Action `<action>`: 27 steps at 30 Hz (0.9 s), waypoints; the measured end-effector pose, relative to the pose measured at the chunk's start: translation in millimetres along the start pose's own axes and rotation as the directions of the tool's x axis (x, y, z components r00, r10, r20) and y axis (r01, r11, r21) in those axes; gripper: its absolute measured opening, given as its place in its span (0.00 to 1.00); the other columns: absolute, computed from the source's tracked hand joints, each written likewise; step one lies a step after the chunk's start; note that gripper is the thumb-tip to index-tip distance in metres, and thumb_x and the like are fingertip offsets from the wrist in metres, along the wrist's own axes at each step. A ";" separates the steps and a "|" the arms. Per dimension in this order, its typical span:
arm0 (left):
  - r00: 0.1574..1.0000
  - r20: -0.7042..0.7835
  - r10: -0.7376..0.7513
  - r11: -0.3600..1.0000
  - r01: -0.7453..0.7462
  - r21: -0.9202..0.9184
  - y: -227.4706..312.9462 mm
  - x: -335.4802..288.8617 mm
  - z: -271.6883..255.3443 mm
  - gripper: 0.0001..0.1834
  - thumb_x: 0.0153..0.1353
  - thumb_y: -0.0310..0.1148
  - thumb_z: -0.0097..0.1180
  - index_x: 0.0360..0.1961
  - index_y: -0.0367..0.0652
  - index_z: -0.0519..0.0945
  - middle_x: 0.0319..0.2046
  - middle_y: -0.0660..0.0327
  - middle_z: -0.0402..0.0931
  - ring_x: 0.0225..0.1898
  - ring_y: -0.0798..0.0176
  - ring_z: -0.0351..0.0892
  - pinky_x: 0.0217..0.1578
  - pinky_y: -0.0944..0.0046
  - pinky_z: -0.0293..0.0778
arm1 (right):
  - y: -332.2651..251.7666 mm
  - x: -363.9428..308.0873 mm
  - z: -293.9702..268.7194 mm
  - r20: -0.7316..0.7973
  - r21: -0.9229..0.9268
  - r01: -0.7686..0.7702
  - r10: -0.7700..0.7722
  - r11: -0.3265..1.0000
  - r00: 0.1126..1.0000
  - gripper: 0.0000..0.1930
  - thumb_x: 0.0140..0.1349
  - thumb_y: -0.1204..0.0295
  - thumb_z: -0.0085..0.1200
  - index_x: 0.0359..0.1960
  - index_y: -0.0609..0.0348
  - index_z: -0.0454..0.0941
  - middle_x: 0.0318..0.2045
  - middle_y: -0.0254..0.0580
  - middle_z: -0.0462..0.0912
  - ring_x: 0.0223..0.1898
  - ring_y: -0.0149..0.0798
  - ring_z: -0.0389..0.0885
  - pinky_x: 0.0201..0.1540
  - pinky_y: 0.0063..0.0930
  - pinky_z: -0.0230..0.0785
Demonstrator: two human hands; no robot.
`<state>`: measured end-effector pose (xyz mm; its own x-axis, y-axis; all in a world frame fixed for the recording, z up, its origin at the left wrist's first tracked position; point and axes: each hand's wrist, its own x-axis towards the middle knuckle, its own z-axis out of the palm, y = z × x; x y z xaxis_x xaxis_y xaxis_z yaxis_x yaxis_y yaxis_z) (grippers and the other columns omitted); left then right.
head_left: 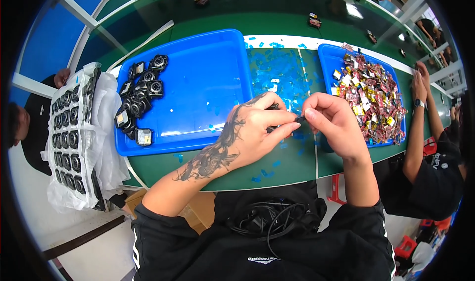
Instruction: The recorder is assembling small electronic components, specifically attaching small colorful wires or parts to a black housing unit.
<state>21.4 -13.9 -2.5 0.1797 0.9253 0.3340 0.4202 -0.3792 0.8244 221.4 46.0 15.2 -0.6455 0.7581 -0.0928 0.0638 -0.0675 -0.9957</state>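
Observation:
Above the green bench, my left hand is closed round a black watch case, most of which is hidden by the fingers. The thumb and forefinger of my right hand pinch a small black piece right at the left fingertips. Whether that piece is joined to the case I cannot tell. To the left, a blue tray bears several black watch cases along its left side. Small blue film pieces lie scattered over the bench beyond my hands.
On the right, a second blue tray is heaped with small circuit boards and batteries. At the far left stand stacked white trays of black watch cases. A green conveyor runs behind. A co-worker's arms are at right.

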 end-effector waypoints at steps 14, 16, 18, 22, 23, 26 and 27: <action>0.980 0.028 -0.197 0.932 0.195 -0.306 -0.9 3.4 -2.3 0.06 0.60 0.26 0.61 0.36 0.33 0.84 0.32 0.60 0.77 0.33 0.73 0.73 0.32 0.73 0.68 | 10.7 9.5 9.7 -0.170 -0.844 0.102 -0.444 0.527 0.880 0.07 0.57 0.78 0.57 0.37 0.60 0.76 0.26 0.44 0.79 0.23 0.46 0.78 0.27 0.34 0.69; 0.982 -0.001 -0.190 0.934 0.181 -0.309 -1.8 4.0 -1.3 0.06 0.60 0.26 0.61 0.36 0.33 0.84 0.32 0.60 0.77 0.33 0.73 0.73 0.32 0.73 0.68 | 10.6 4.5 8.7 -0.274 -0.714 0.021 -0.307 0.700 0.912 0.05 0.57 0.78 0.60 0.35 0.61 0.80 0.28 0.41 0.81 0.22 0.32 0.78 0.28 0.23 0.72; 0.982 -0.023 -0.187 0.933 0.171 -0.316 -1.4 4.4 -0.2 0.06 0.60 0.26 0.61 0.36 0.33 0.84 0.32 0.59 0.77 0.32 0.73 0.73 0.32 0.73 0.68 | 10.4 6.4 13.8 -0.321 -0.525 0.104 -0.310 0.844 0.895 0.05 0.59 0.78 0.59 0.36 0.63 0.80 0.30 0.41 0.82 0.24 0.30 0.78 0.29 0.20 0.72; 0.972 0.022 -0.233 0.907 0.226 -0.355 -3.0 2.1 0.5 0.08 0.61 0.28 0.59 0.40 0.36 0.82 0.34 0.58 0.77 0.38 0.68 0.77 0.38 0.69 0.72 | 10.5 7.8 24.5 -0.282 -0.119 0.240 -0.265 0.963 0.922 0.05 0.61 0.79 0.58 0.38 0.67 0.80 0.38 0.39 0.81 0.34 0.25 0.79 0.34 0.17 0.74; 0.978 0.063 -0.197 0.927 0.206 -0.313 -4.1 1.2 0.9 0.12 0.63 0.25 0.57 0.48 0.36 0.80 0.38 0.58 0.77 0.39 0.70 0.76 0.38 0.71 0.72 | 13.5 9.0 23.7 -0.229 -0.103 0.280 -0.296 0.955 0.927 0.05 0.60 0.80 0.57 0.38 0.67 0.80 0.40 0.40 0.81 0.36 0.26 0.79 0.36 0.17 0.74; 0.914 0.098 -0.394 0.594 0.335 -0.731 1.6 0.9 4.4 0.23 0.65 0.22 0.49 0.62 0.36 0.67 0.48 0.54 0.75 0.46 0.66 0.77 0.47 0.67 0.74 | 3.4 7.5 26.5 -0.406 -0.288 0.354 -0.448 0.890 0.796 0.06 0.60 0.82 0.56 0.39 0.66 0.80 0.38 0.40 0.80 0.38 0.28 0.80 0.40 0.19 0.74; 0.913 0.086 -0.398 0.598 0.330 -0.731 -0.2 2.1 5.5 0.23 0.65 0.22 0.49 0.62 0.36 0.67 0.48 0.54 0.75 0.46 0.66 0.77 0.47 0.67 0.74 | -0.1 1.3 25.6 -0.481 -0.233 0.334 -0.407 0.913 0.777 0.06 0.60 0.82 0.56 0.39 0.67 0.80 0.38 0.40 0.80 0.38 0.28 0.80 0.40 0.19 0.73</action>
<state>26.6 -11.9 -4.6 0.0734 0.9953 -0.0626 -0.3398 0.0840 0.9367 201.0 30.4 15.1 -0.1609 0.9284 0.3350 0.0199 0.3424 -0.9394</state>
